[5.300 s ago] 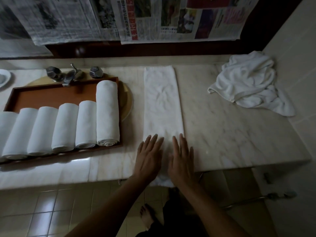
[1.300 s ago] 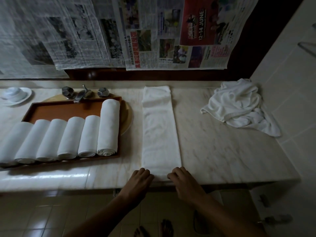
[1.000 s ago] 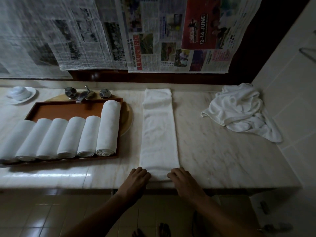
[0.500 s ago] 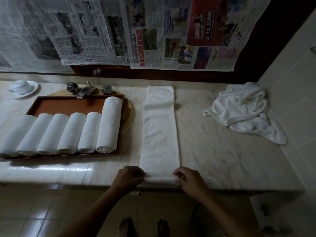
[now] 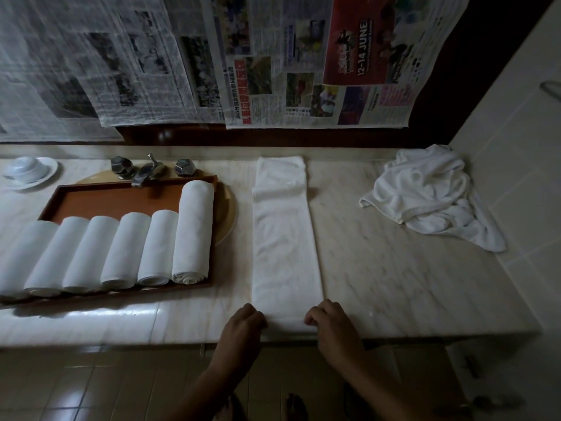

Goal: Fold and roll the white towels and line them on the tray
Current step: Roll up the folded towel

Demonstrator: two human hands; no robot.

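Observation:
A white towel (image 5: 285, 238), folded into a long narrow strip, lies on the marble counter (image 5: 394, 275) and runs from the back wall to the front edge. My left hand (image 5: 244, 325) and my right hand (image 5: 329, 322) curl over its near end, one at each corner, where a small roll has formed. Left of it a brown tray (image 5: 100, 197) holds several rolled white towels (image 5: 192, 232) side by side.
A crumpled pile of white towels (image 5: 431, 196) lies at the back right corner against the tiled wall. A metal tap (image 5: 148, 171) stands behind the tray and a white dish (image 5: 27, 171) at far left. Newspapers (image 5: 273, 62) hang on the back wall.
My hands went from lying flat on the strip to gripping its near end. That end has been turned over into a small roll at the counter's front edge.

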